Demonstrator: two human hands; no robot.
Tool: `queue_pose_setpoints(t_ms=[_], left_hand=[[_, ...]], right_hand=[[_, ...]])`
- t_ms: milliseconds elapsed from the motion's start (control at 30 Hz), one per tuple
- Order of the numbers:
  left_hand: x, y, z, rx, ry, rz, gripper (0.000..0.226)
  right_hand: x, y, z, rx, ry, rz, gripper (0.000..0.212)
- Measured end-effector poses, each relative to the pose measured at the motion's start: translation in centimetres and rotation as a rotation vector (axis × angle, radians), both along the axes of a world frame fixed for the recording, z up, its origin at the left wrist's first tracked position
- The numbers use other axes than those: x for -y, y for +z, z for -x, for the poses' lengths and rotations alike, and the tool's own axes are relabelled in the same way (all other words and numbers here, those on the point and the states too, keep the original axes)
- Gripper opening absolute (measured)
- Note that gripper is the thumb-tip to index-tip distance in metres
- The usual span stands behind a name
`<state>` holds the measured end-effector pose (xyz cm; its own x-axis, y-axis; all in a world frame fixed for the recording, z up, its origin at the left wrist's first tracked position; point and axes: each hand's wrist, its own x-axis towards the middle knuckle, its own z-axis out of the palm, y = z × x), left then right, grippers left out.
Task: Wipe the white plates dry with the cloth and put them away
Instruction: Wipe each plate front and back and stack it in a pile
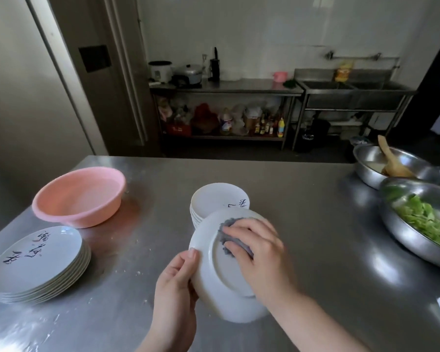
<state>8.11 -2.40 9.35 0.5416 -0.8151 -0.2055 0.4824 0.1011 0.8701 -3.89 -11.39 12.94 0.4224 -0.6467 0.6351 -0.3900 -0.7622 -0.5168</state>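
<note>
My left hand grips the left rim of a white plate, held tilted with its underside facing me above the steel table. My right hand presses a grey-blue cloth flat against the plate's underside near its upper part. Just behind the held plate stands a stack of several white plates with black writing. A second stack of several white plates, also with black writing, sits at the table's left front.
A pink plastic basin stands at the left back of the table. At the right edge are a steel bowl of green vegetables and another steel bowl with a wooden spoon. Across the floor stand a steel shelf and sink.
</note>
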Motion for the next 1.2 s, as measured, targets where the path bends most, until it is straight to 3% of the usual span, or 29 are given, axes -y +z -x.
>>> queue_pose_setpoints(t_ms=[167, 400, 700, 833, 933, 1067, 1200], left_hand=[[0.3, 1.5, -1.0, -0.030, 0.038, 0.048, 0.033], [0.4, 2.8, -1.1, 0.057, 0.072, 0.029, 0.015], [0.6, 3.2, -1.6, 0.007, 0.061, 0.077, 0.034], [0.3, 3.9, -1.6, 0.092, 0.112, 0.062, 0.019], [0.1, 3.9, -0.8, 0.180, 0.114, 0.087, 0.021], [0.1, 4.2, 0.0, 0.271, 0.101, 0.150, 0.017], [0.1, 4.7, 1.1, 0.302, 0.035, 0.228, 0.017]], right_hand=[[-0.6, -0.6, 1.3, -0.057, 0.287, 0.179, 0.021], [1.8, 1.2, 1.6, 0.125, -0.076, 0.062, 0.030], [-0.6, 0.8, 1.7, -0.016, 0.281, 0.176, 0.016], [1.2, 1.1, 3.5, -0.015, 0.073, 0.121, 0.025], [1.8, 2.3, 3.2, 0.024, -0.047, 0.003, 0.026], [1.1, 5.2, 1.7, 0.227, -0.013, 0.039, 0.019], [-0.6, 6.5, -1.0, 0.104, 0.109, 0.117, 0.021]])
